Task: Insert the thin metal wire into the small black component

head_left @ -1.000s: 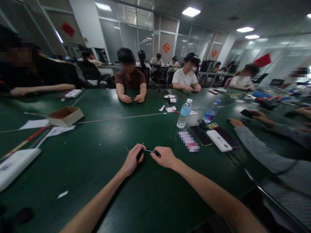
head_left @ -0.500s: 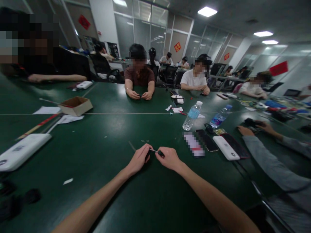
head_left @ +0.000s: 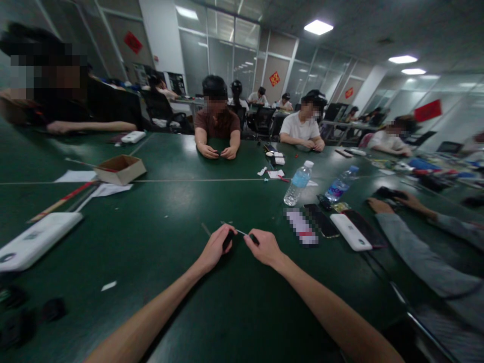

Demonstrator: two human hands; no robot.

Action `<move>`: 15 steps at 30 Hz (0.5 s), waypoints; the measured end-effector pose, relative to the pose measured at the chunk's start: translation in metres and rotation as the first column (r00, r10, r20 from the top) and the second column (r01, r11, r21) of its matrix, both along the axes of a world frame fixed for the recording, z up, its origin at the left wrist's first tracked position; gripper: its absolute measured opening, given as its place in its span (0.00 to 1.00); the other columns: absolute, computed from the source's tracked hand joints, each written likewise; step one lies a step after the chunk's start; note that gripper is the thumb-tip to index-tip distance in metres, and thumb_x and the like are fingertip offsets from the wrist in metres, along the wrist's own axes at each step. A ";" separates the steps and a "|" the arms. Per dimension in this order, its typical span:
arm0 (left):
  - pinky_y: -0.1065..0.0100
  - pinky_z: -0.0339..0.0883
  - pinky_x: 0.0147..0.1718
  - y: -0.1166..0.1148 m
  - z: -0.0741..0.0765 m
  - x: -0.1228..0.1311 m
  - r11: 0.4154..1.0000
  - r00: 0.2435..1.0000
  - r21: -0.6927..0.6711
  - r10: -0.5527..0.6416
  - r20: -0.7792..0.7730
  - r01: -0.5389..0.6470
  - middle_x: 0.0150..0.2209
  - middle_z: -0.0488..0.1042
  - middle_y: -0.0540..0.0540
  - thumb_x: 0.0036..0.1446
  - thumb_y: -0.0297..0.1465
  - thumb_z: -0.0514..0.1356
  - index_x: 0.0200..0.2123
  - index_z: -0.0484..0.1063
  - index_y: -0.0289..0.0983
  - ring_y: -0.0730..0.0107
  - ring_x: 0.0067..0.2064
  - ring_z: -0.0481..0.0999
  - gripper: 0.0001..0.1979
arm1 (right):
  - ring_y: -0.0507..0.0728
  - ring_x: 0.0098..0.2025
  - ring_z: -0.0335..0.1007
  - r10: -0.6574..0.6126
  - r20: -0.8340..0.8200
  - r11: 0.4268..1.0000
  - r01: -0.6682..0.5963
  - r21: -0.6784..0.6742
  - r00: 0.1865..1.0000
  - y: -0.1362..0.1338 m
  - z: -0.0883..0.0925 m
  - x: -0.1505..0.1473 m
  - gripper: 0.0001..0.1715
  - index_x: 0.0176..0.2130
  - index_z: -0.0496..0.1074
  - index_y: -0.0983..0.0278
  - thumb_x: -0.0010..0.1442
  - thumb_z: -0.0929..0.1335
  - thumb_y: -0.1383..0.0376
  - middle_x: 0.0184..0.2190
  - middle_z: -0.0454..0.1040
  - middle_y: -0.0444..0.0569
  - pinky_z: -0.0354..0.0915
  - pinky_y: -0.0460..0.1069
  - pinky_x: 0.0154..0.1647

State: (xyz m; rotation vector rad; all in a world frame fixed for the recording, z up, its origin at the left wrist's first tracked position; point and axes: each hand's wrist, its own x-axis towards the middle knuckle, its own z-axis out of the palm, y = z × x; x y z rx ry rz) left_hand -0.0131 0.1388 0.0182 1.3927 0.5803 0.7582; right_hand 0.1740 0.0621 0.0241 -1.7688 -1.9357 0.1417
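Observation:
My left hand (head_left: 216,248) is closed around a small black part (head_left: 228,239), most of it hidden by the fingers. In my right hand (head_left: 266,247) is a screwdriver (head_left: 242,232) with a dark handle and a thin metal shaft. The shaft points left, and its tip reaches the black part at my left fingertips; whether it touches I cannot tell. Both hands are just above the green table (head_left: 181,312). A thin strip (head_left: 206,229) lies on the table beyond my left hand.
Right of my hands lie phones (head_left: 321,220), a white power bank (head_left: 351,232) and two water bottles (head_left: 298,184). Left are a cardboard box (head_left: 121,171), another white device (head_left: 40,237) and black parts (head_left: 53,308). A co-worker's grey sleeve (head_left: 412,257) rests at right; other people sit opposite.
More of the black part shows at my left fingers, and the left hand has turned slightly. My right hand still holds the screwdriver in nearly the same place. The view has tilted slightly.

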 end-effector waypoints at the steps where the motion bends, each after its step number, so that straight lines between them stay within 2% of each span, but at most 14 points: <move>1: 0.74 0.49 0.19 0.001 -0.002 0.000 1.000 1.000 -0.018 0.007 0.018 -0.007 0.18 0.59 0.56 0.65 0.46 0.47 0.40 0.67 0.36 0.77 0.18 0.57 0.20 | 0.51 0.29 0.65 -0.011 0.001 1.000 0.011 0.004 1.000 0.000 -0.001 0.000 0.20 0.32 0.70 0.64 0.68 0.60 0.55 0.26 0.70 0.45 0.56 0.46 0.32; 7: 0.75 0.48 0.18 0.005 -0.011 0.003 0.994 0.994 -0.091 0.061 0.092 -0.052 0.16 0.57 0.56 0.64 0.47 0.47 0.39 0.68 0.36 0.77 0.17 0.54 0.21 | 0.52 0.29 0.66 0.007 0.014 1.000 -0.007 -0.014 1.000 -0.001 0.000 0.000 0.20 0.33 0.72 0.64 0.68 0.61 0.54 0.28 0.72 0.47 0.58 0.46 0.32; 15: 0.75 0.48 0.18 0.005 -0.012 0.004 0.992 0.991 -0.118 0.048 0.122 -0.034 0.16 0.57 0.57 0.64 0.47 0.48 0.40 0.68 0.35 0.78 0.17 0.54 0.21 | 0.52 0.31 0.67 0.044 -0.008 0.999 -0.045 -0.004 0.999 -0.003 0.003 0.000 0.20 0.36 0.74 0.64 0.67 0.61 0.54 0.30 0.73 0.47 0.60 0.47 0.34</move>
